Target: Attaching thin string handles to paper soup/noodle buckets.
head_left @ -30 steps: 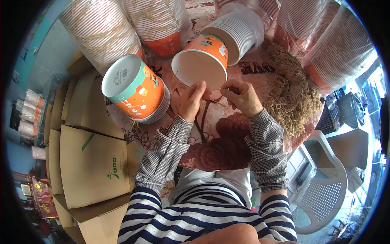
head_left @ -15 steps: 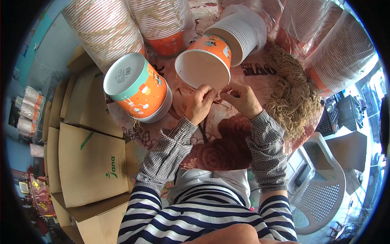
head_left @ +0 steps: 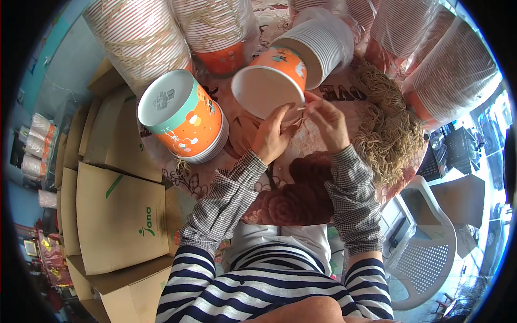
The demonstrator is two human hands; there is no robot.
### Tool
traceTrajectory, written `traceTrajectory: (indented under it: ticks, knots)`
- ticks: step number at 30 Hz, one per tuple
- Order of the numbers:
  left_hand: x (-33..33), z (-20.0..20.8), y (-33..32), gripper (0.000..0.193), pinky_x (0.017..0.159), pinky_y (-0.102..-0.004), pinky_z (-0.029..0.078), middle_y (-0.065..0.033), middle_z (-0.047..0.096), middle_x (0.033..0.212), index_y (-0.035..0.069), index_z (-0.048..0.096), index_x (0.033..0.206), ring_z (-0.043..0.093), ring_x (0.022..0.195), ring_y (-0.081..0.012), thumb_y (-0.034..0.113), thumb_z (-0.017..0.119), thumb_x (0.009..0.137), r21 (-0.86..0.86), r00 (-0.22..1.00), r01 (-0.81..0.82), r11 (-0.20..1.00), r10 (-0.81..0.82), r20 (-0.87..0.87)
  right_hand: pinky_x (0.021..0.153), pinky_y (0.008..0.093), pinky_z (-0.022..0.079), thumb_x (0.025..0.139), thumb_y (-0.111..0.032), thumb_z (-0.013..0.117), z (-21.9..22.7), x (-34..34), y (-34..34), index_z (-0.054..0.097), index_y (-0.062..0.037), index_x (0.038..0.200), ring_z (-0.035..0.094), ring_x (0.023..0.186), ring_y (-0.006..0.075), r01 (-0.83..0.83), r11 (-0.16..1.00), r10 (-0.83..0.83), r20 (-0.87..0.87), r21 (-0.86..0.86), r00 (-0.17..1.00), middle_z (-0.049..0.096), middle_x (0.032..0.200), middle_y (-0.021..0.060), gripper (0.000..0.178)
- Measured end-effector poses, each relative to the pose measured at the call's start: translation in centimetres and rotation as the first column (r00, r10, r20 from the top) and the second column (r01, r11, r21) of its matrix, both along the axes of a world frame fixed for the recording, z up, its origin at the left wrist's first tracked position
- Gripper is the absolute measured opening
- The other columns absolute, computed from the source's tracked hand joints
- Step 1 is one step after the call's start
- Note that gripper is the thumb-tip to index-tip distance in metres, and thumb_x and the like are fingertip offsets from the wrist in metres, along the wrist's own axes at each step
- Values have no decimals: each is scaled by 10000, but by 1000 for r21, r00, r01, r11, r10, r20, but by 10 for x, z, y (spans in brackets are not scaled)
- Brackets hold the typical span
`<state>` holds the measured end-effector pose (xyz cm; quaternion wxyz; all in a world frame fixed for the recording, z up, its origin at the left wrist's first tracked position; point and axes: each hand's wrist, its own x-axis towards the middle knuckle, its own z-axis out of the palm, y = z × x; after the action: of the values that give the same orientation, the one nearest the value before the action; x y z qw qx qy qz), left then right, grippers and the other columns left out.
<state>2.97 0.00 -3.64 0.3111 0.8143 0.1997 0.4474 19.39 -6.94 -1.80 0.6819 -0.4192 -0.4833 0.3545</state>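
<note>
An orange paper bucket with a white inside (head_left: 268, 91) lies on its side, its mouth facing me. Just below its rim are both hands, close together. My left hand (head_left: 274, 134) is closed, thumb against fingers, near the lower rim; anything in that grip is too small to name. At the right of the rim, my right hand (head_left: 328, 124) pinches something small and pale that I cannot make out. To the left, a nested stack of orange and teal paper buckets (head_left: 186, 121) stands bottom up. Loose beige cord (head_left: 390, 134) lies in a heap right of my right hand.
Bagged stacks of paper buckets (head_left: 137, 43) line the far side of the patterned cloth (head_left: 291, 199). Another nested white stack (head_left: 318, 48) lies behind the single bucket. Cardboard boxes (head_left: 121, 215) are at the left; a white plastic chair (head_left: 431, 253) stands at the right.
My right hand has shifted up toward the bucket's right rim and turned, its fingers now pointing up. The left hand has moved slightly right. The bucket has tilted a little.
</note>
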Motion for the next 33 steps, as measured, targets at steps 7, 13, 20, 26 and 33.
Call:
traceTrajectory:
  ticks: [7, 13, 20, 26, 33]
  knots:
    - [-9, 15, 1, 300, 655, -354, 527, -158, 662, 953, 19, 576, 1103, 682, 834, -289, -41, 589, 809, -138, 990, -129, 982, 135, 33, 822, 242, 496, 941, -69, 589, 6, -45, -8, 603, 17, 960, 555, 989, 85, -167, 985, 164, -69, -52, 984, 490, 1372, 107, 89]
    - [-19, 12, 15, 229, 731, -302, 519, -152, 697, 972, 5, 607, 1110, 693, 877, -214, 49, 623, 886, -164, 963, -156, 974, 187, 194, 660, 224, 505, 932, -79, 590, 13, -52, 3, 591, 32, 979, 600, 716, 84, 125, 987, -136, -114, -96, 984, 649, 838, 42, 121]
    - [-21, 29, 6, 211, 679, -262, 511, -93, 704, 858, 36, 636, 1108, 659, 776, -105, 33, 599, 900, -113, 943, -256, 960, 273, 188, 432, 172, 296, 928, -124, 603, 36, -53, 22, 605, -7, 954, 398, 499, 1, 107, 977, -112, -15, -182, 994, 520, 673, -51, 120]
    - [-26, 11, 18, 245, 720, -377, 511, -152, 647, 914, 13, 589, 1094, 655, 856, -279, 26, 593, 850, -1, 942, -319, 948, 316, -115, 462, 170, 318, 924, -111, 625, 21, -66, 14, 608, -7, 949, 411, 550, -5, 82, 989, -79, 26, -123, 997, 535, 730, -58, 108]
    - [-35, 36, 10, 163, 648, -313, 452, -86, 532, 863, -10, 563, 880, 542, 700, -184, 146, 570, 927, -37, 925, -228, 973, 228, 304, 611, 186, 447, 911, -75, 647, 12, -52, 8, 618, 1, 953, 532, 691, 28, 3, 995, -6, -34, -96, 999, 608, 792, -23, 91]
